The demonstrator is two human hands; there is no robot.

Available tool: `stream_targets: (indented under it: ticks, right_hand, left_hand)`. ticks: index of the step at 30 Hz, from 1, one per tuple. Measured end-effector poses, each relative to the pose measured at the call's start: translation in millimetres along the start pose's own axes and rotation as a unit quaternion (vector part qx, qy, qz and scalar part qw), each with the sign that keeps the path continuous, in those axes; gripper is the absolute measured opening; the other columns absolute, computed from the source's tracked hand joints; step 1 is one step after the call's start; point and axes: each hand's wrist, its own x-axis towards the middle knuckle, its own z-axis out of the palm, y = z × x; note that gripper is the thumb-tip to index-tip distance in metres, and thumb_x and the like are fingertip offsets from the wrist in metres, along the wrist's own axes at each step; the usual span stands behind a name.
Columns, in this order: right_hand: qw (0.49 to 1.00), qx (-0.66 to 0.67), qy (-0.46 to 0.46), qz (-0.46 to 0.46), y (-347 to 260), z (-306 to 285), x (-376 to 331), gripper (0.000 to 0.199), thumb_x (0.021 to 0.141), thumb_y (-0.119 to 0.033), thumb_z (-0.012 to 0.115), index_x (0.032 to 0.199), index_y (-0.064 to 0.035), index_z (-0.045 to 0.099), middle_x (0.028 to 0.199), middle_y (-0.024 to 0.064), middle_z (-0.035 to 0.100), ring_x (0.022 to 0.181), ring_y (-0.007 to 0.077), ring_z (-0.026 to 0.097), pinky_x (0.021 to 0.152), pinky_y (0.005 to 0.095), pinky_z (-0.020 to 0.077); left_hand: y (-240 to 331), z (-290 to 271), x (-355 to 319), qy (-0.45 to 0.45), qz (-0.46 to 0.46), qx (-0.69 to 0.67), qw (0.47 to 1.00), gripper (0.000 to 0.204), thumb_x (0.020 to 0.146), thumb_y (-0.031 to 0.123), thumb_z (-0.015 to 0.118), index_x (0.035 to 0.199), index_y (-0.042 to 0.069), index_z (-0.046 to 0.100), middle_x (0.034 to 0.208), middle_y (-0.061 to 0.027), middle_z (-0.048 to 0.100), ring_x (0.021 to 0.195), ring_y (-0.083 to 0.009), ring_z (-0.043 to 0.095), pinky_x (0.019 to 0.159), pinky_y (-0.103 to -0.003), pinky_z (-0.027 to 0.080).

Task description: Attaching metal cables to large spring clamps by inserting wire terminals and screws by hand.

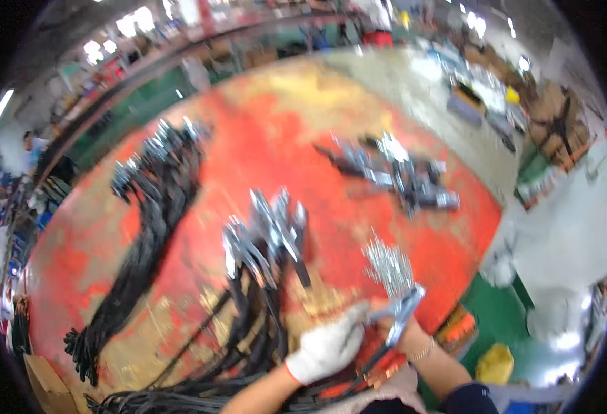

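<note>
My left hand (327, 347), in a white glove, is closed with its fingertips at the left end of a silvery metal clamp (405, 314). On the clamp's other side, my bare right hand (408, 338) grips it, partly hidden behind the metal. A black cable (374, 360) runs from the clamp down toward my lap. Just beyond my hands lies a heap of thin silvery metal pins (389, 268). Left of them, several similar clamps (269, 231) rest together, with black cables (248, 317) attached. Motion blur hides the finer details.
All this lies on a worn red round table (338, 241). A long bundle of black cables (153, 234) with metal ends occupies its left side. More loose clamps (400, 172) sit at the far right. A yellow bag (495, 364) is on the green floor to the right.
</note>
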Motion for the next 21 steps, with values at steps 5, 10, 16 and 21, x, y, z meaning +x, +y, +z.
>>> stream_targets:
  ticks: [5,10,16,21]
  right_hand:
    - [0.854,0.514,0.000,0.077,29.6,-13.7,-3.2,0.028,0.087,-0.018,0.058,0.107,0.0017,0.062,0.103,0.0161,0.066,0.092,0.0296,0.064,0.081,0.0425,0.0529]
    - [0.971,0.190,0.062,-0.132,14.2,-25.6,18.2,0.014,0.082,-0.011,0.068,0.090,-0.0004,0.065,0.097,0.0123,0.067,0.088,0.0239,0.063,0.075,0.0384,0.0503]
    - [0.796,-0.493,0.230,-0.267,-1.1,-37.1,54.9,0.011,0.077,-0.018,0.072,0.088,-0.0172,0.070,0.085,0.0017,0.061,0.086,0.0227,0.057,0.075,0.0374,0.0444]
    - [0.778,-0.513,0.221,-0.288,14.8,-45.0,55.3,0.010,0.076,-0.023,0.073,0.085,-0.0196,0.071,0.080,-0.0024,0.062,0.084,0.0197,0.057,0.069,0.0366,0.0411]
  left_hand:
    - [10.2,3.0,8.3,-0.048,-0.045,-0.059,0.996,0.043,0.094,0.020,0.050,0.135,0.013,0.043,0.081,-0.0185,0.066,0.069,-0.0356,0.066,0.061,-0.043,0.053]
    - [8.3,-0.1,4.1,0.005,-0.034,0.015,0.999,0.039,0.094,0.021,0.050,0.132,0.011,0.046,0.074,-0.0191,0.065,0.063,-0.0362,0.065,0.055,-0.045,0.051]
    - [-31.0,22.2,1.5,0.072,-0.130,-0.179,0.973,0.036,0.098,0.017,0.046,0.131,0.005,0.048,0.086,-0.0107,0.065,0.072,-0.0148,0.064,0.064,-0.031,0.052]
    - [-30.8,14.4,7.8,-0.024,-0.232,-0.390,0.891,0.039,0.099,0.019,0.044,0.134,0.002,0.043,0.093,-0.0095,0.063,0.079,-0.0126,0.062,0.066,-0.026,0.050]
